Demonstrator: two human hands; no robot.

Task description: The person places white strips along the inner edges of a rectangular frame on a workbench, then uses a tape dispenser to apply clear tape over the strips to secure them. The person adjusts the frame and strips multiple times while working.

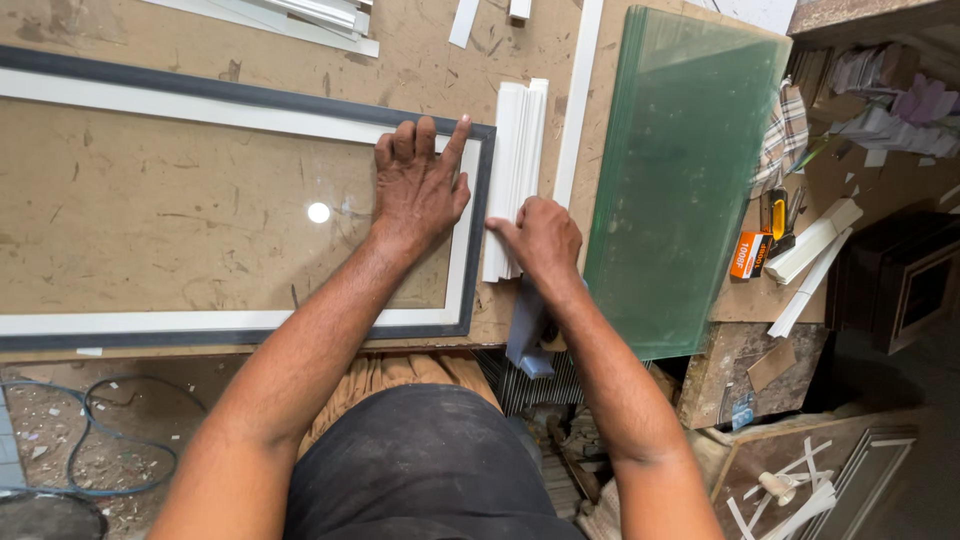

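A long picture frame point(200, 325) with a dark outer edge and a white inner border lies flat on the brown workbench, with a glass pane point(180, 215) set in it that reflects a light spot. My left hand point(420, 185) lies flat, fingers spread, on the glass at the frame's right end. My right hand point(540, 238) rests on the near end of a stack of white strips point(518, 150) lying just right of the frame; its fingers press down on the stack.
A stack of green-tinted glass sheets point(680, 170) lies to the right. A long white strip point(577, 100) runs between it and the stack. An orange box point(750, 255), white moulding pieces point(812, 245) and a checked cloth point(785, 135) sit at the bench's right edge. Cable point(100, 440) lies on the floor.
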